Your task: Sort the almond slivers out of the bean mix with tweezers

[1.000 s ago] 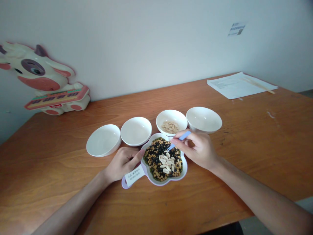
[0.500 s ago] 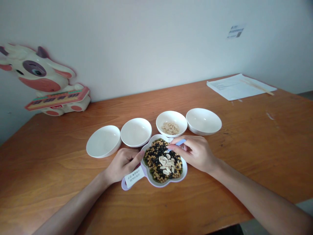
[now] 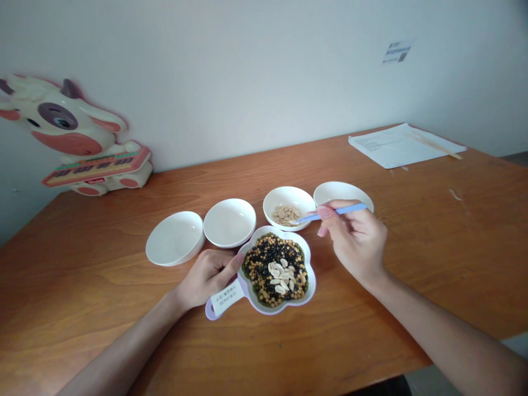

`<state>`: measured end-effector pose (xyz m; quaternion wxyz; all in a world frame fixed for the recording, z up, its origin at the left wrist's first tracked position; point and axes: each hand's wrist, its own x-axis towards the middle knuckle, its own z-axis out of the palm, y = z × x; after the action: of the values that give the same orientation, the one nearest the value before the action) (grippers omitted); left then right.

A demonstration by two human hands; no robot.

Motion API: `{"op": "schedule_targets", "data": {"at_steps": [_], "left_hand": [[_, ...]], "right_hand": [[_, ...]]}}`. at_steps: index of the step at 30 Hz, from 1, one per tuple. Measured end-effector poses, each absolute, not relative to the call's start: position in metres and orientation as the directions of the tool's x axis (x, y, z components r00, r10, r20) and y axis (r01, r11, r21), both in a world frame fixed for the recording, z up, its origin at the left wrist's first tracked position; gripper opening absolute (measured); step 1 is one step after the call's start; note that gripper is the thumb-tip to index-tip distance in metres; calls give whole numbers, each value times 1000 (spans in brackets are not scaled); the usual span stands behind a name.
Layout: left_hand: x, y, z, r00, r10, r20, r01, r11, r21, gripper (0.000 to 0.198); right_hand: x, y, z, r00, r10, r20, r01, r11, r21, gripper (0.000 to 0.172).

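My left hand (image 3: pixel 210 278) is closed on the left rim of a flower-shaped bowl (image 3: pixel 312 283) with a lilac handle and a white label. Black beans, yellow beans and small green ones fill it, with a heap of pale flat seeds (image 3: pixel 281 276) on top. Pinched in my right hand (image 3: pixel 357 242) are slim blue tweezers (image 3: pixel 350 209). Their tip hangs over the near right rim of a white bowl (image 3: pixel 270 201) that contains similar pale seeds (image 3: pixel 285 214). Something whitish shows at the tip; I cannot tell whether it is a held seed.
Two white bowls, one at the far left (image 3: pixel 173 239) and one beside it (image 3: pixel 230 223), stand left of the seed bowl. Another white bowl (image 3: pixel 340 191) is partly behind my right hand. A cow toy keyboard (image 3: pixel 99 159) stands back left; papers (image 3: pixel 388 148) and a thin stick (image 3: pixel 441 147) lie back right.
My right hand has moved up and right with the tweezers, from above the flower-shaped bowl to the white seed bowl. My left hand and the flower-shaped bowl have stayed in place.
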<state>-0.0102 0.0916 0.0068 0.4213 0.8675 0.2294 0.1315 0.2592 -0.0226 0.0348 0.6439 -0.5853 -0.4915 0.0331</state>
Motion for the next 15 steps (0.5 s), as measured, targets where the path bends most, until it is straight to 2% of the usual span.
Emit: {"op": "schedule_targets", "data": {"at_steps": [6, 15], "left_hand": [[-9, 92, 8, 856, 515, 41, 294, -550, 782, 58], [-9, 91, 9, 861, 506, 51, 279, -553, 785, 57]], "right_hand": [[265, -17, 35, 597, 620, 509, 420, 299, -857, 23], [265, -13, 37, 609, 627, 485, 332, 354, -874, 20]]}}
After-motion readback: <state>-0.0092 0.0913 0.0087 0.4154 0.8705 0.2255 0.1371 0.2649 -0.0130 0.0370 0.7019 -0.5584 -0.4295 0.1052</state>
